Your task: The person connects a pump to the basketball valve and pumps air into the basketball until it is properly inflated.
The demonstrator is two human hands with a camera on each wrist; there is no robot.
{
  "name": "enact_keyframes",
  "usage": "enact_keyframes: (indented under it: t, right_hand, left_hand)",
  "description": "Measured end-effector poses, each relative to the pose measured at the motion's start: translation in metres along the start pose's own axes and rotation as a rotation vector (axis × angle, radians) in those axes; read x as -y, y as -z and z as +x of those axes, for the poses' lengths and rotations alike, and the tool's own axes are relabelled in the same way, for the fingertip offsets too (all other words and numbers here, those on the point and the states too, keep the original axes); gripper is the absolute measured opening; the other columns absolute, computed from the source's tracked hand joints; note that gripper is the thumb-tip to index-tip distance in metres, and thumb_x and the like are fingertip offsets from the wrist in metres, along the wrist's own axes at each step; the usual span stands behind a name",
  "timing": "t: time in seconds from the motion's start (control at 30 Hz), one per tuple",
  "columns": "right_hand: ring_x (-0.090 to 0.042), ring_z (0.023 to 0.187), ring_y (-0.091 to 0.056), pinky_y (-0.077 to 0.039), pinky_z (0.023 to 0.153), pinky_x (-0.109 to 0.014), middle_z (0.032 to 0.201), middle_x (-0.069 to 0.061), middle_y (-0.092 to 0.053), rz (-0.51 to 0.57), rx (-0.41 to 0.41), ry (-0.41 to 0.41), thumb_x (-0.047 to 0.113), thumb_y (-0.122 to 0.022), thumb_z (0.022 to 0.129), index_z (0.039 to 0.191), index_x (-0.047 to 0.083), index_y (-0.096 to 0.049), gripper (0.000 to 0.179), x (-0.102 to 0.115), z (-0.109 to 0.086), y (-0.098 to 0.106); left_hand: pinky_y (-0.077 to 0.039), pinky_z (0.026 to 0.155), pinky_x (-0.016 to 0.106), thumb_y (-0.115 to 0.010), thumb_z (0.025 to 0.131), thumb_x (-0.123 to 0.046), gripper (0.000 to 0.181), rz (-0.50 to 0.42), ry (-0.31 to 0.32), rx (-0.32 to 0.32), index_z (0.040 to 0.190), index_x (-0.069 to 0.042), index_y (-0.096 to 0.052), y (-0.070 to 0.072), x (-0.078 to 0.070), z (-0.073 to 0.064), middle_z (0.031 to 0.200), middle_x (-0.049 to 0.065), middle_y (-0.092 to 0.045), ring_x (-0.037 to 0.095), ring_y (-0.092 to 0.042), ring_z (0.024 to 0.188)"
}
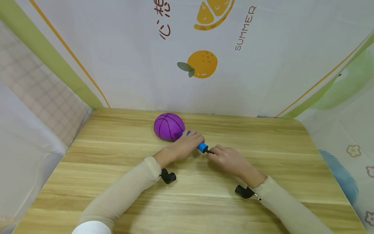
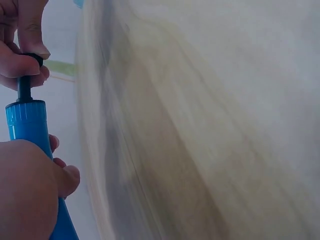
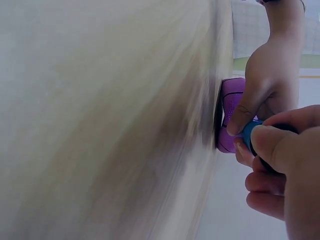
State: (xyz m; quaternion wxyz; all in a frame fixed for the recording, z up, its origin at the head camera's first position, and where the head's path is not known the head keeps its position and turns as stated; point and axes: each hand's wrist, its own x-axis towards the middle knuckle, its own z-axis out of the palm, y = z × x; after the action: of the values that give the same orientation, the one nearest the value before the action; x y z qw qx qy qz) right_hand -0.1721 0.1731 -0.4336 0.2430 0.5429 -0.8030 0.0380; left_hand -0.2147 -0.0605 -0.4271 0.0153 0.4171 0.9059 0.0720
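Observation:
A purple ball with black basketball lines sits near the far edge of the table, its shape low and dome-like. Wrapped round the blue barrel of a hand pump is my left hand; the pump's far end meets the ball's lower right side. My right hand grips the black handle at the near end. A short length of dark rod shows between handle and barrel in the left wrist view. In the right wrist view, the ball appears behind both hands, partly covered by them.
The wood-grain table spreads out around the hands. Behind it hangs a white cloth printed with oranges and lettering, and more cloth closes off both sides. Black wrist cameras hang below the sleeves.

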Motion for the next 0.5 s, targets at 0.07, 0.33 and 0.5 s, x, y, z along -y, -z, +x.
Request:
enact_keyframes:
  t: [0.07, 0.33, 0.5]
  right_hand:
    - [-0.015, 0.073, -0.057, -0.049, 0.056, -0.022, 0.087, -0.005, -0.062, -0.005, 0.005, -0.001, 0.001, -0.074, 0.088, 0.097, 0.005, -0.066, 0.013, 0.001, -0.004, 0.002]
    - [-0.016, 0.075, -0.059, -0.052, 0.057, -0.024, 0.089, -0.005, -0.062, -0.024, -0.017, 0.014, 0.011, -0.024, 0.113, 0.097, 0.006, -0.065, 0.044, 0.008, -0.027, 0.019]
    - [-0.016, 0.076, -0.059, -0.053, 0.059, -0.026, 0.091, -0.006, -0.062, -0.020, -0.019, 0.006, 0.015, -0.016, 0.113, 0.098, 0.006, -0.065, 0.052, 0.016, -0.041, 0.034]
  left_hand:
    - [-0.029, 0.115, 0.051, -0.061, 0.097, 0.004, 0.032, -0.009, 0.005, 0.006, 0.122, -0.015, -0.056, -0.001, 0.001, 0.000, 0.127, 0.003, -0.058, 0.024, -0.047, 0.125]
    - [-0.029, 0.117, 0.053, -0.061, 0.097, 0.003, 0.033, -0.021, 0.012, 0.001, 0.124, -0.015, -0.056, -0.002, 0.003, 0.002, 0.129, 0.003, -0.059, 0.024, -0.047, 0.128]
    - [-0.029, 0.117, 0.053, -0.062, 0.093, 0.008, 0.039, -0.024, 0.007, -0.006, 0.124, -0.014, -0.057, -0.003, 0.005, 0.002, 0.130, 0.003, -0.059, 0.025, -0.047, 0.129]
